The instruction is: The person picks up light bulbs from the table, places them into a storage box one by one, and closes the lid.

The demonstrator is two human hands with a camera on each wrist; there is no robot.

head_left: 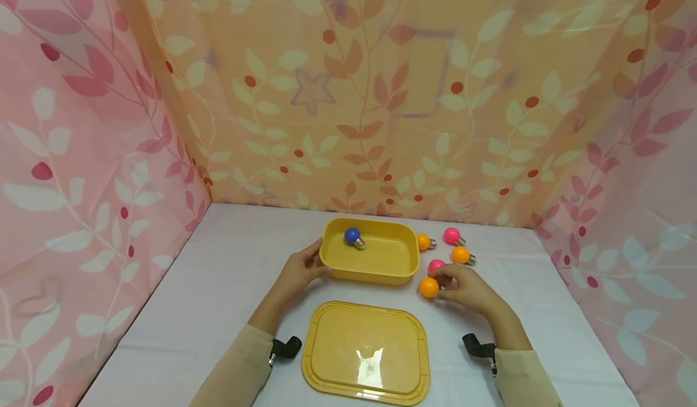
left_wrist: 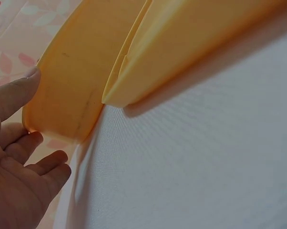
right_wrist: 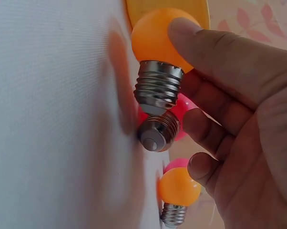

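My left hand [head_left: 296, 272] holds the front left corner of a yellow plastic box [head_left: 370, 277], its thumb at the wall. In the left wrist view, the thumb and index finger lie against the box wall [left_wrist: 65, 90], while the other fingers are loosely bent. A blue light bulb [head_left: 352, 236] with a metal screw base lies inside the box. To the right of the box, my right hand [head_left: 463, 283] pinches an orange light bulb [head_left: 428, 287] between thumb and index finger. Its screw base [right_wrist: 158, 86] points back toward the wrist camera.
Behind the held bulb is a pink bulb [head_left: 436, 265], partly covered by my right hand. Farther back lie another pink bulb [head_left: 451, 235] and two orange bulbs [head_left: 423, 241]. A yellow lid [head_left: 348, 340] lies flat in front of the box. Patterned cloth [head_left: 359, 92] encloses the white table.
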